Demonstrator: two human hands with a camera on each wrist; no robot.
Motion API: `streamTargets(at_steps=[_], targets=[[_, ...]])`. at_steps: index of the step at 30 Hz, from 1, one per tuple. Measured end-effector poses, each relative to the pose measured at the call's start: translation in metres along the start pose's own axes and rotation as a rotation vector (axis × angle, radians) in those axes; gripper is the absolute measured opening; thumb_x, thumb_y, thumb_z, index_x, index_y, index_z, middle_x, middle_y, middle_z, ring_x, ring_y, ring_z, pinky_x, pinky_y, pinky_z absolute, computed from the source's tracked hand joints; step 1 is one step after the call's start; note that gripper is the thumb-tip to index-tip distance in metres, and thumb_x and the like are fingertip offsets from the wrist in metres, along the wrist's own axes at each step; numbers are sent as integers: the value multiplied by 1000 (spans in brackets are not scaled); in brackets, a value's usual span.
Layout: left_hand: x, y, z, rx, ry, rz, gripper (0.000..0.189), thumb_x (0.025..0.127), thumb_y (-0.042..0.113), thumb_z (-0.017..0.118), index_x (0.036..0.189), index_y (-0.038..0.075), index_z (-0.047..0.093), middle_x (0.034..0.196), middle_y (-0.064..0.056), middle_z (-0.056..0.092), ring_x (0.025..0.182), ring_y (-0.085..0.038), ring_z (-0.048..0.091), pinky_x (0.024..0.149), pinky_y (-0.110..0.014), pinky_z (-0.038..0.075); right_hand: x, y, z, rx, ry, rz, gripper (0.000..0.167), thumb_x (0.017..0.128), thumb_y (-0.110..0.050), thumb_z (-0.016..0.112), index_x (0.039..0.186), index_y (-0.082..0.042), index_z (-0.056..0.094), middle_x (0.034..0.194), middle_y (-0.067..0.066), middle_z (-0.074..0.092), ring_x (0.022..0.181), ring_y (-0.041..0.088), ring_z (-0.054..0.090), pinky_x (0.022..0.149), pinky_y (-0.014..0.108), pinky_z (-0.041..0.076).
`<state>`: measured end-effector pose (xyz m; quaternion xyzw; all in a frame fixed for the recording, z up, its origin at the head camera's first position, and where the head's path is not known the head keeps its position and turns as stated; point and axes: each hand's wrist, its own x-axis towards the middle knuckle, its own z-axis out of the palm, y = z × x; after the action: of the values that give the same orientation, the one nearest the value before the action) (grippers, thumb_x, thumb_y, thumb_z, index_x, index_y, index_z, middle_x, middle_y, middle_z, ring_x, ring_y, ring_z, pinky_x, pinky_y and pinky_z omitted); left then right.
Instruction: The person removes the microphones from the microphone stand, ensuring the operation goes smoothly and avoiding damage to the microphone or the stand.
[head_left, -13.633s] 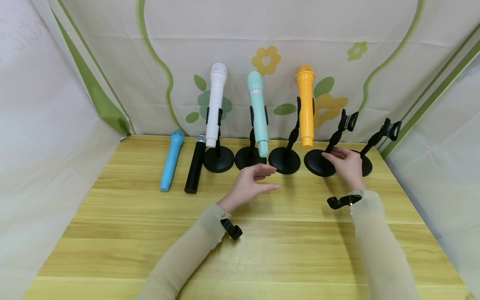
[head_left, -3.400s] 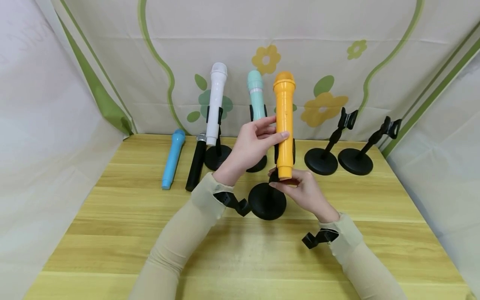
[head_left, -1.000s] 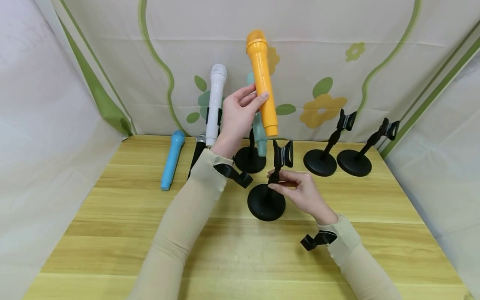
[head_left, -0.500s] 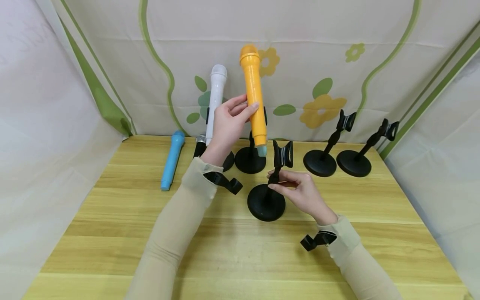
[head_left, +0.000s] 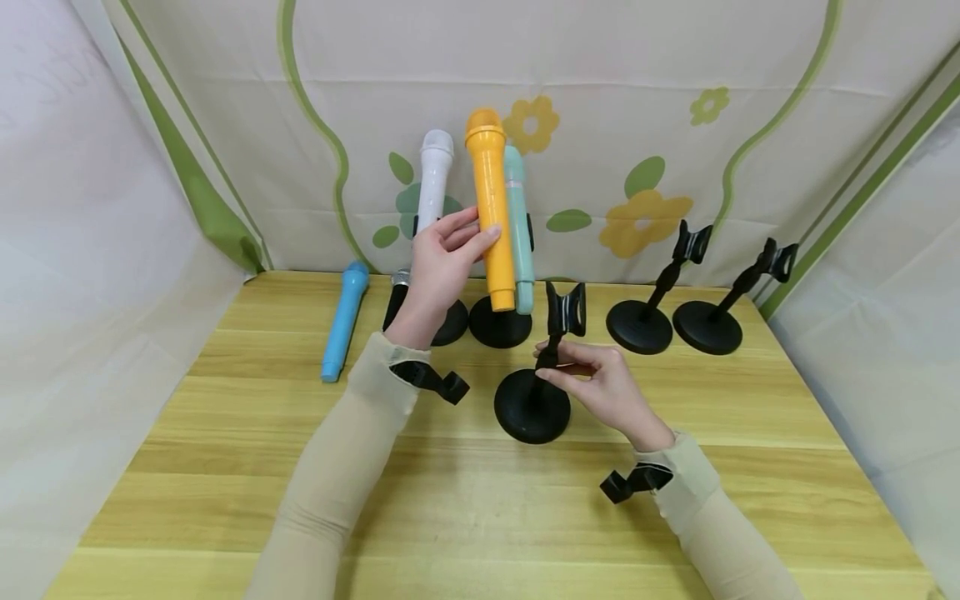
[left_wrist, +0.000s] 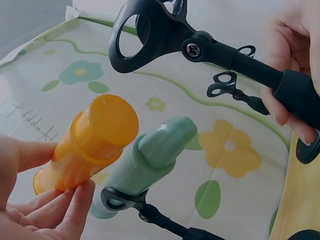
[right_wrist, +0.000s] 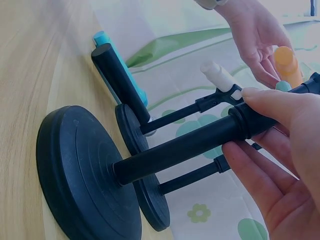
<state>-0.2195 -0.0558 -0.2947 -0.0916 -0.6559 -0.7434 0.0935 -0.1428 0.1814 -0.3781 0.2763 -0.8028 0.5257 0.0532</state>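
My left hand (head_left: 442,271) pinches an orange microphone (head_left: 491,212) between thumb and fingers, holding it in the air, head up, left of the front stand. In the head view it partly covers a mint-green microphone (head_left: 519,225) resting in a stand behind. With thumb and fingers, my right hand (head_left: 611,387) grips the post of a black microphone stand (head_left: 531,408), whose round base is on the table and whose clip holds nothing. The right wrist view shows those fingers at the collar of the stand's post (right_wrist: 180,152). A white microphone (head_left: 433,179) stands in another holder, partly behind my left hand.
Two black stands with bare clips, a nearer one (head_left: 639,327) and one at the far right (head_left: 707,327), stand at the back right. A blue microphone (head_left: 345,321) and a black microphone (head_left: 396,302) lie at the back left of the wooden table (head_left: 480,517).
Over the last second my left hand has moved left and down with the orange microphone, away from the stand's clip, uncovering part of the mint-green one. My right hand keeps its grip in place.
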Motion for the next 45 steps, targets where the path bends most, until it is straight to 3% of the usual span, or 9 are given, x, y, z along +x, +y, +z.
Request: streamTargets(at_steps=[17,23,30,35,40,45], targets=[[-16,-4,-26,12,9,-6,50,91,11,79,138,3,62,122,-13,70,107,-23,69,88,-34,58,0,2,2,2,10,-17,27,89,7,75,116,6,72,110,15,74,95,18,72,80,32,60],[-22,-4,-39,24,2,-5,49,92,11,78,138,2,62,121,-14,70,106,-23,69,88,-34,58,0,2,2,8,7,-11,27,89,8,75,116,9,72,110,18,73,95,19,72,80,33,60],[-25,-9,-58,71,10,-22,52,91,15,80,138,4,63,123,-13,70,107,-23,69,87,-32,58,0,8,3,18,6,-11,28,90,6,75,117,4,73,112,16,73,97,20,72,81,31,60],[-27,-13,-71,6,19,-28,51,90,11,81,137,3,64,121,-15,71,104,-23,70,83,-31,59,0,0,2,4,7,-14,27,89,7,75,116,3,73,111,16,74,97,21,72,81,33,60],[-27,-17,-84,-49,68,-52,51,88,6,81,136,1,64,120,-14,71,104,-20,70,83,-28,59,0,1,2,4,6,-12,27,89,7,75,116,3,73,111,17,73,96,21,72,81,35,60],[-28,-20,-99,-66,87,-29,50,88,3,80,135,-2,64,117,-12,72,102,-19,71,84,-29,58,0,4,2,16,5,-22,27,89,7,75,116,4,73,111,18,73,97,23,72,81,34,60]])
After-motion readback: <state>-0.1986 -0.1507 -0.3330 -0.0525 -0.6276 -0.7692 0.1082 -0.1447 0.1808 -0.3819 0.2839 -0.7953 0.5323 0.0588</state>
